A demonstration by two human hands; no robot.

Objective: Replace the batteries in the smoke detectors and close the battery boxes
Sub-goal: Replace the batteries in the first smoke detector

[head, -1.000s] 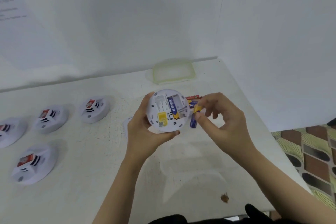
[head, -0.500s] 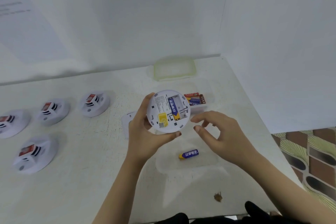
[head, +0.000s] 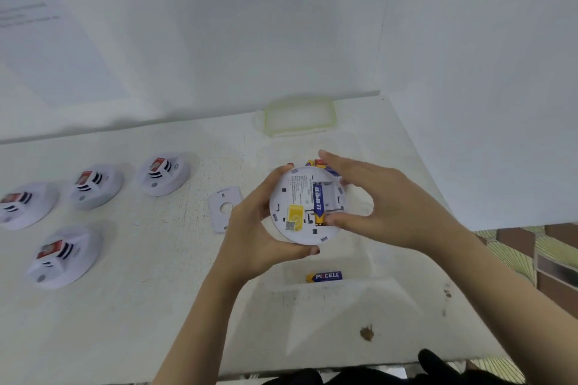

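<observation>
White table [head: 156,306]: left hand [head: 250,234] grips the smoke detector [head: 294,197] from 8 o'clock; right hand [head: 384,206], fingers extended, thumbs its battery [head: 318,201] at 5 o'clock.

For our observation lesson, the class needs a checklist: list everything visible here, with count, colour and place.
table: one, white
held detector: one, white, back up, centre
fitted battery: one, blue-yellow, in its compartment
loose battery: one, blue-yellow, near table front
spare batteries: several, red-blue, behind held detector
other detectors: four, white, left
cover plate: one, white, beside held detector
lid: one, clear-green, table back
left hand: holds held detector
right hand: thumb by fitted battery
</observation>
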